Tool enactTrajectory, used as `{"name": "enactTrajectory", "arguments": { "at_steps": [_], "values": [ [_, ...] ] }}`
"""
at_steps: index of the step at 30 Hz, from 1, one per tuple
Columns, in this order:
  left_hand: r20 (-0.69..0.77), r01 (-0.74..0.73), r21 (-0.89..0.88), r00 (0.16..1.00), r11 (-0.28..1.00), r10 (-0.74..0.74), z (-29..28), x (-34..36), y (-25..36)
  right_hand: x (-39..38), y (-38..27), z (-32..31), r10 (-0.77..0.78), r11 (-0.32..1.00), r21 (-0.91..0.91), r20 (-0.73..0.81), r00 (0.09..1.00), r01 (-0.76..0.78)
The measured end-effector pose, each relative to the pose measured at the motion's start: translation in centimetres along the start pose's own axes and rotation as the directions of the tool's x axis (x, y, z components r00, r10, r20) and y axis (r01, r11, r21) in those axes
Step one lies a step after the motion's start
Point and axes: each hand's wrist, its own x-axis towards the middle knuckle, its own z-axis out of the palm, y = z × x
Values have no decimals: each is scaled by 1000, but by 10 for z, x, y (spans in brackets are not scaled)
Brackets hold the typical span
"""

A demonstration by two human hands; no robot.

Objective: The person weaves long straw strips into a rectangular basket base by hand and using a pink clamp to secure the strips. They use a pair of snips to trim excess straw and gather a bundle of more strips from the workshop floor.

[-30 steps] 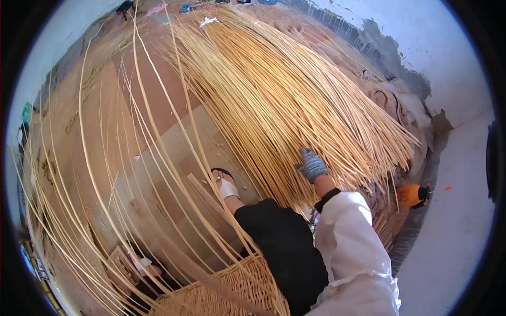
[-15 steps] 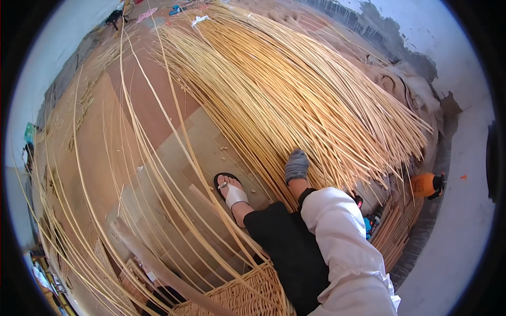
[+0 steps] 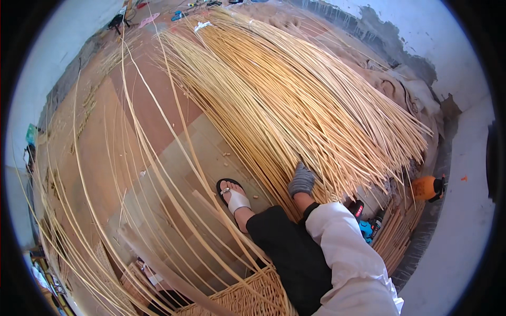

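Observation:
My right hand [image 3: 301,180], in a grey knit glove with a white sleeve behind it, is at the near edge of a broad pile of long peeled rods [image 3: 295,100]. Its fingers are drawn together against the lower rod ends; what lies between them, if anything, is hidden. My left hand is out of sight. At the bottom stands a piece of wicker weaving [image 3: 247,292], with long loose rods [image 3: 153,158] rising from it and fanning up and left. A blurred pale strip [image 3: 158,266] crosses in front of it.
My sandalled foot [image 3: 234,196] stands on the tiled floor beside the pile. At the right lie a blue and black power tool [image 3: 369,227], an orange bottle [image 3: 426,188] and brown sticks [image 3: 396,234]. Crumpled cloth [image 3: 416,95] lines the wall behind the pile.
My right hand has shifted slightly right and down along the rod ends, and its fingers look more bunched. More of the power tool shows beside my sleeve. The view has moved slightly.

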Motion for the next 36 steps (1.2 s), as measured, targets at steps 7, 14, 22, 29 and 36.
{"name": "enactTrajectory", "arguments": {
  "at_steps": [7, 14, 22, 29, 36],
  "values": [
    [3, 9, -1, 1000, 1000, -9, 2, 2, 0, 10, 12, -4, -49, 992, -115, -30, 998, 46],
    [-3, 33, 7, 999, 999, -33, 4, -2, -1, 8, -4, -17, 213, 977, -27, 124, 969, -211],
    [-11, 49, -5, 999, 999, -49, 5, -2, -1, 47, 41, -44, 33, 999, -16, 422, 906, -29],
    [-12, 62, -16, 998, 998, -63, 5, 4, -5, 30, 27, -41, 97, 994, 13, 288, 953, -106],
    [-40, 72, -12, 997, 997, -72, 11, 5, -6, 20, 35, -39, 66, 995, 54, 214, 975, -79]
  ]
}}
